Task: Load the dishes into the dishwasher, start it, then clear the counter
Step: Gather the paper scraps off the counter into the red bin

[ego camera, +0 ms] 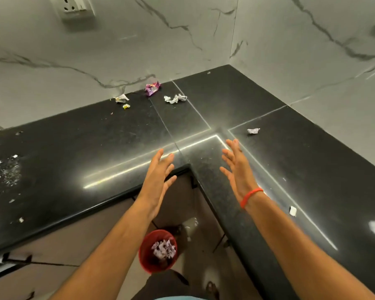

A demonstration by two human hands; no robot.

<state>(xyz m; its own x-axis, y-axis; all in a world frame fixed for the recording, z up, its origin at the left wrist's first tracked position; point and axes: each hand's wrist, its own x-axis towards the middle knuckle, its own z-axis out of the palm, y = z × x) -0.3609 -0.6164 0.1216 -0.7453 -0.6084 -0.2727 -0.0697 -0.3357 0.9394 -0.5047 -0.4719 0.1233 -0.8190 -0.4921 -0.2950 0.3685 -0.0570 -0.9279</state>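
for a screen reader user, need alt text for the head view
Two open, empty hands, left hand and right hand, reach over a black corner counter scattered with crumpled paper, a purple wrapper and crumbs. A red bin of scraps stands on the floor below.

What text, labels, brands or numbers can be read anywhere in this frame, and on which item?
None can be read.
Purple wrapper by the wall: it has print, but too small and crumpled to read.
Crumpled white papers on the black counter: no text shows.
Wall socket: no marking legible.
Red bin: no label shows.
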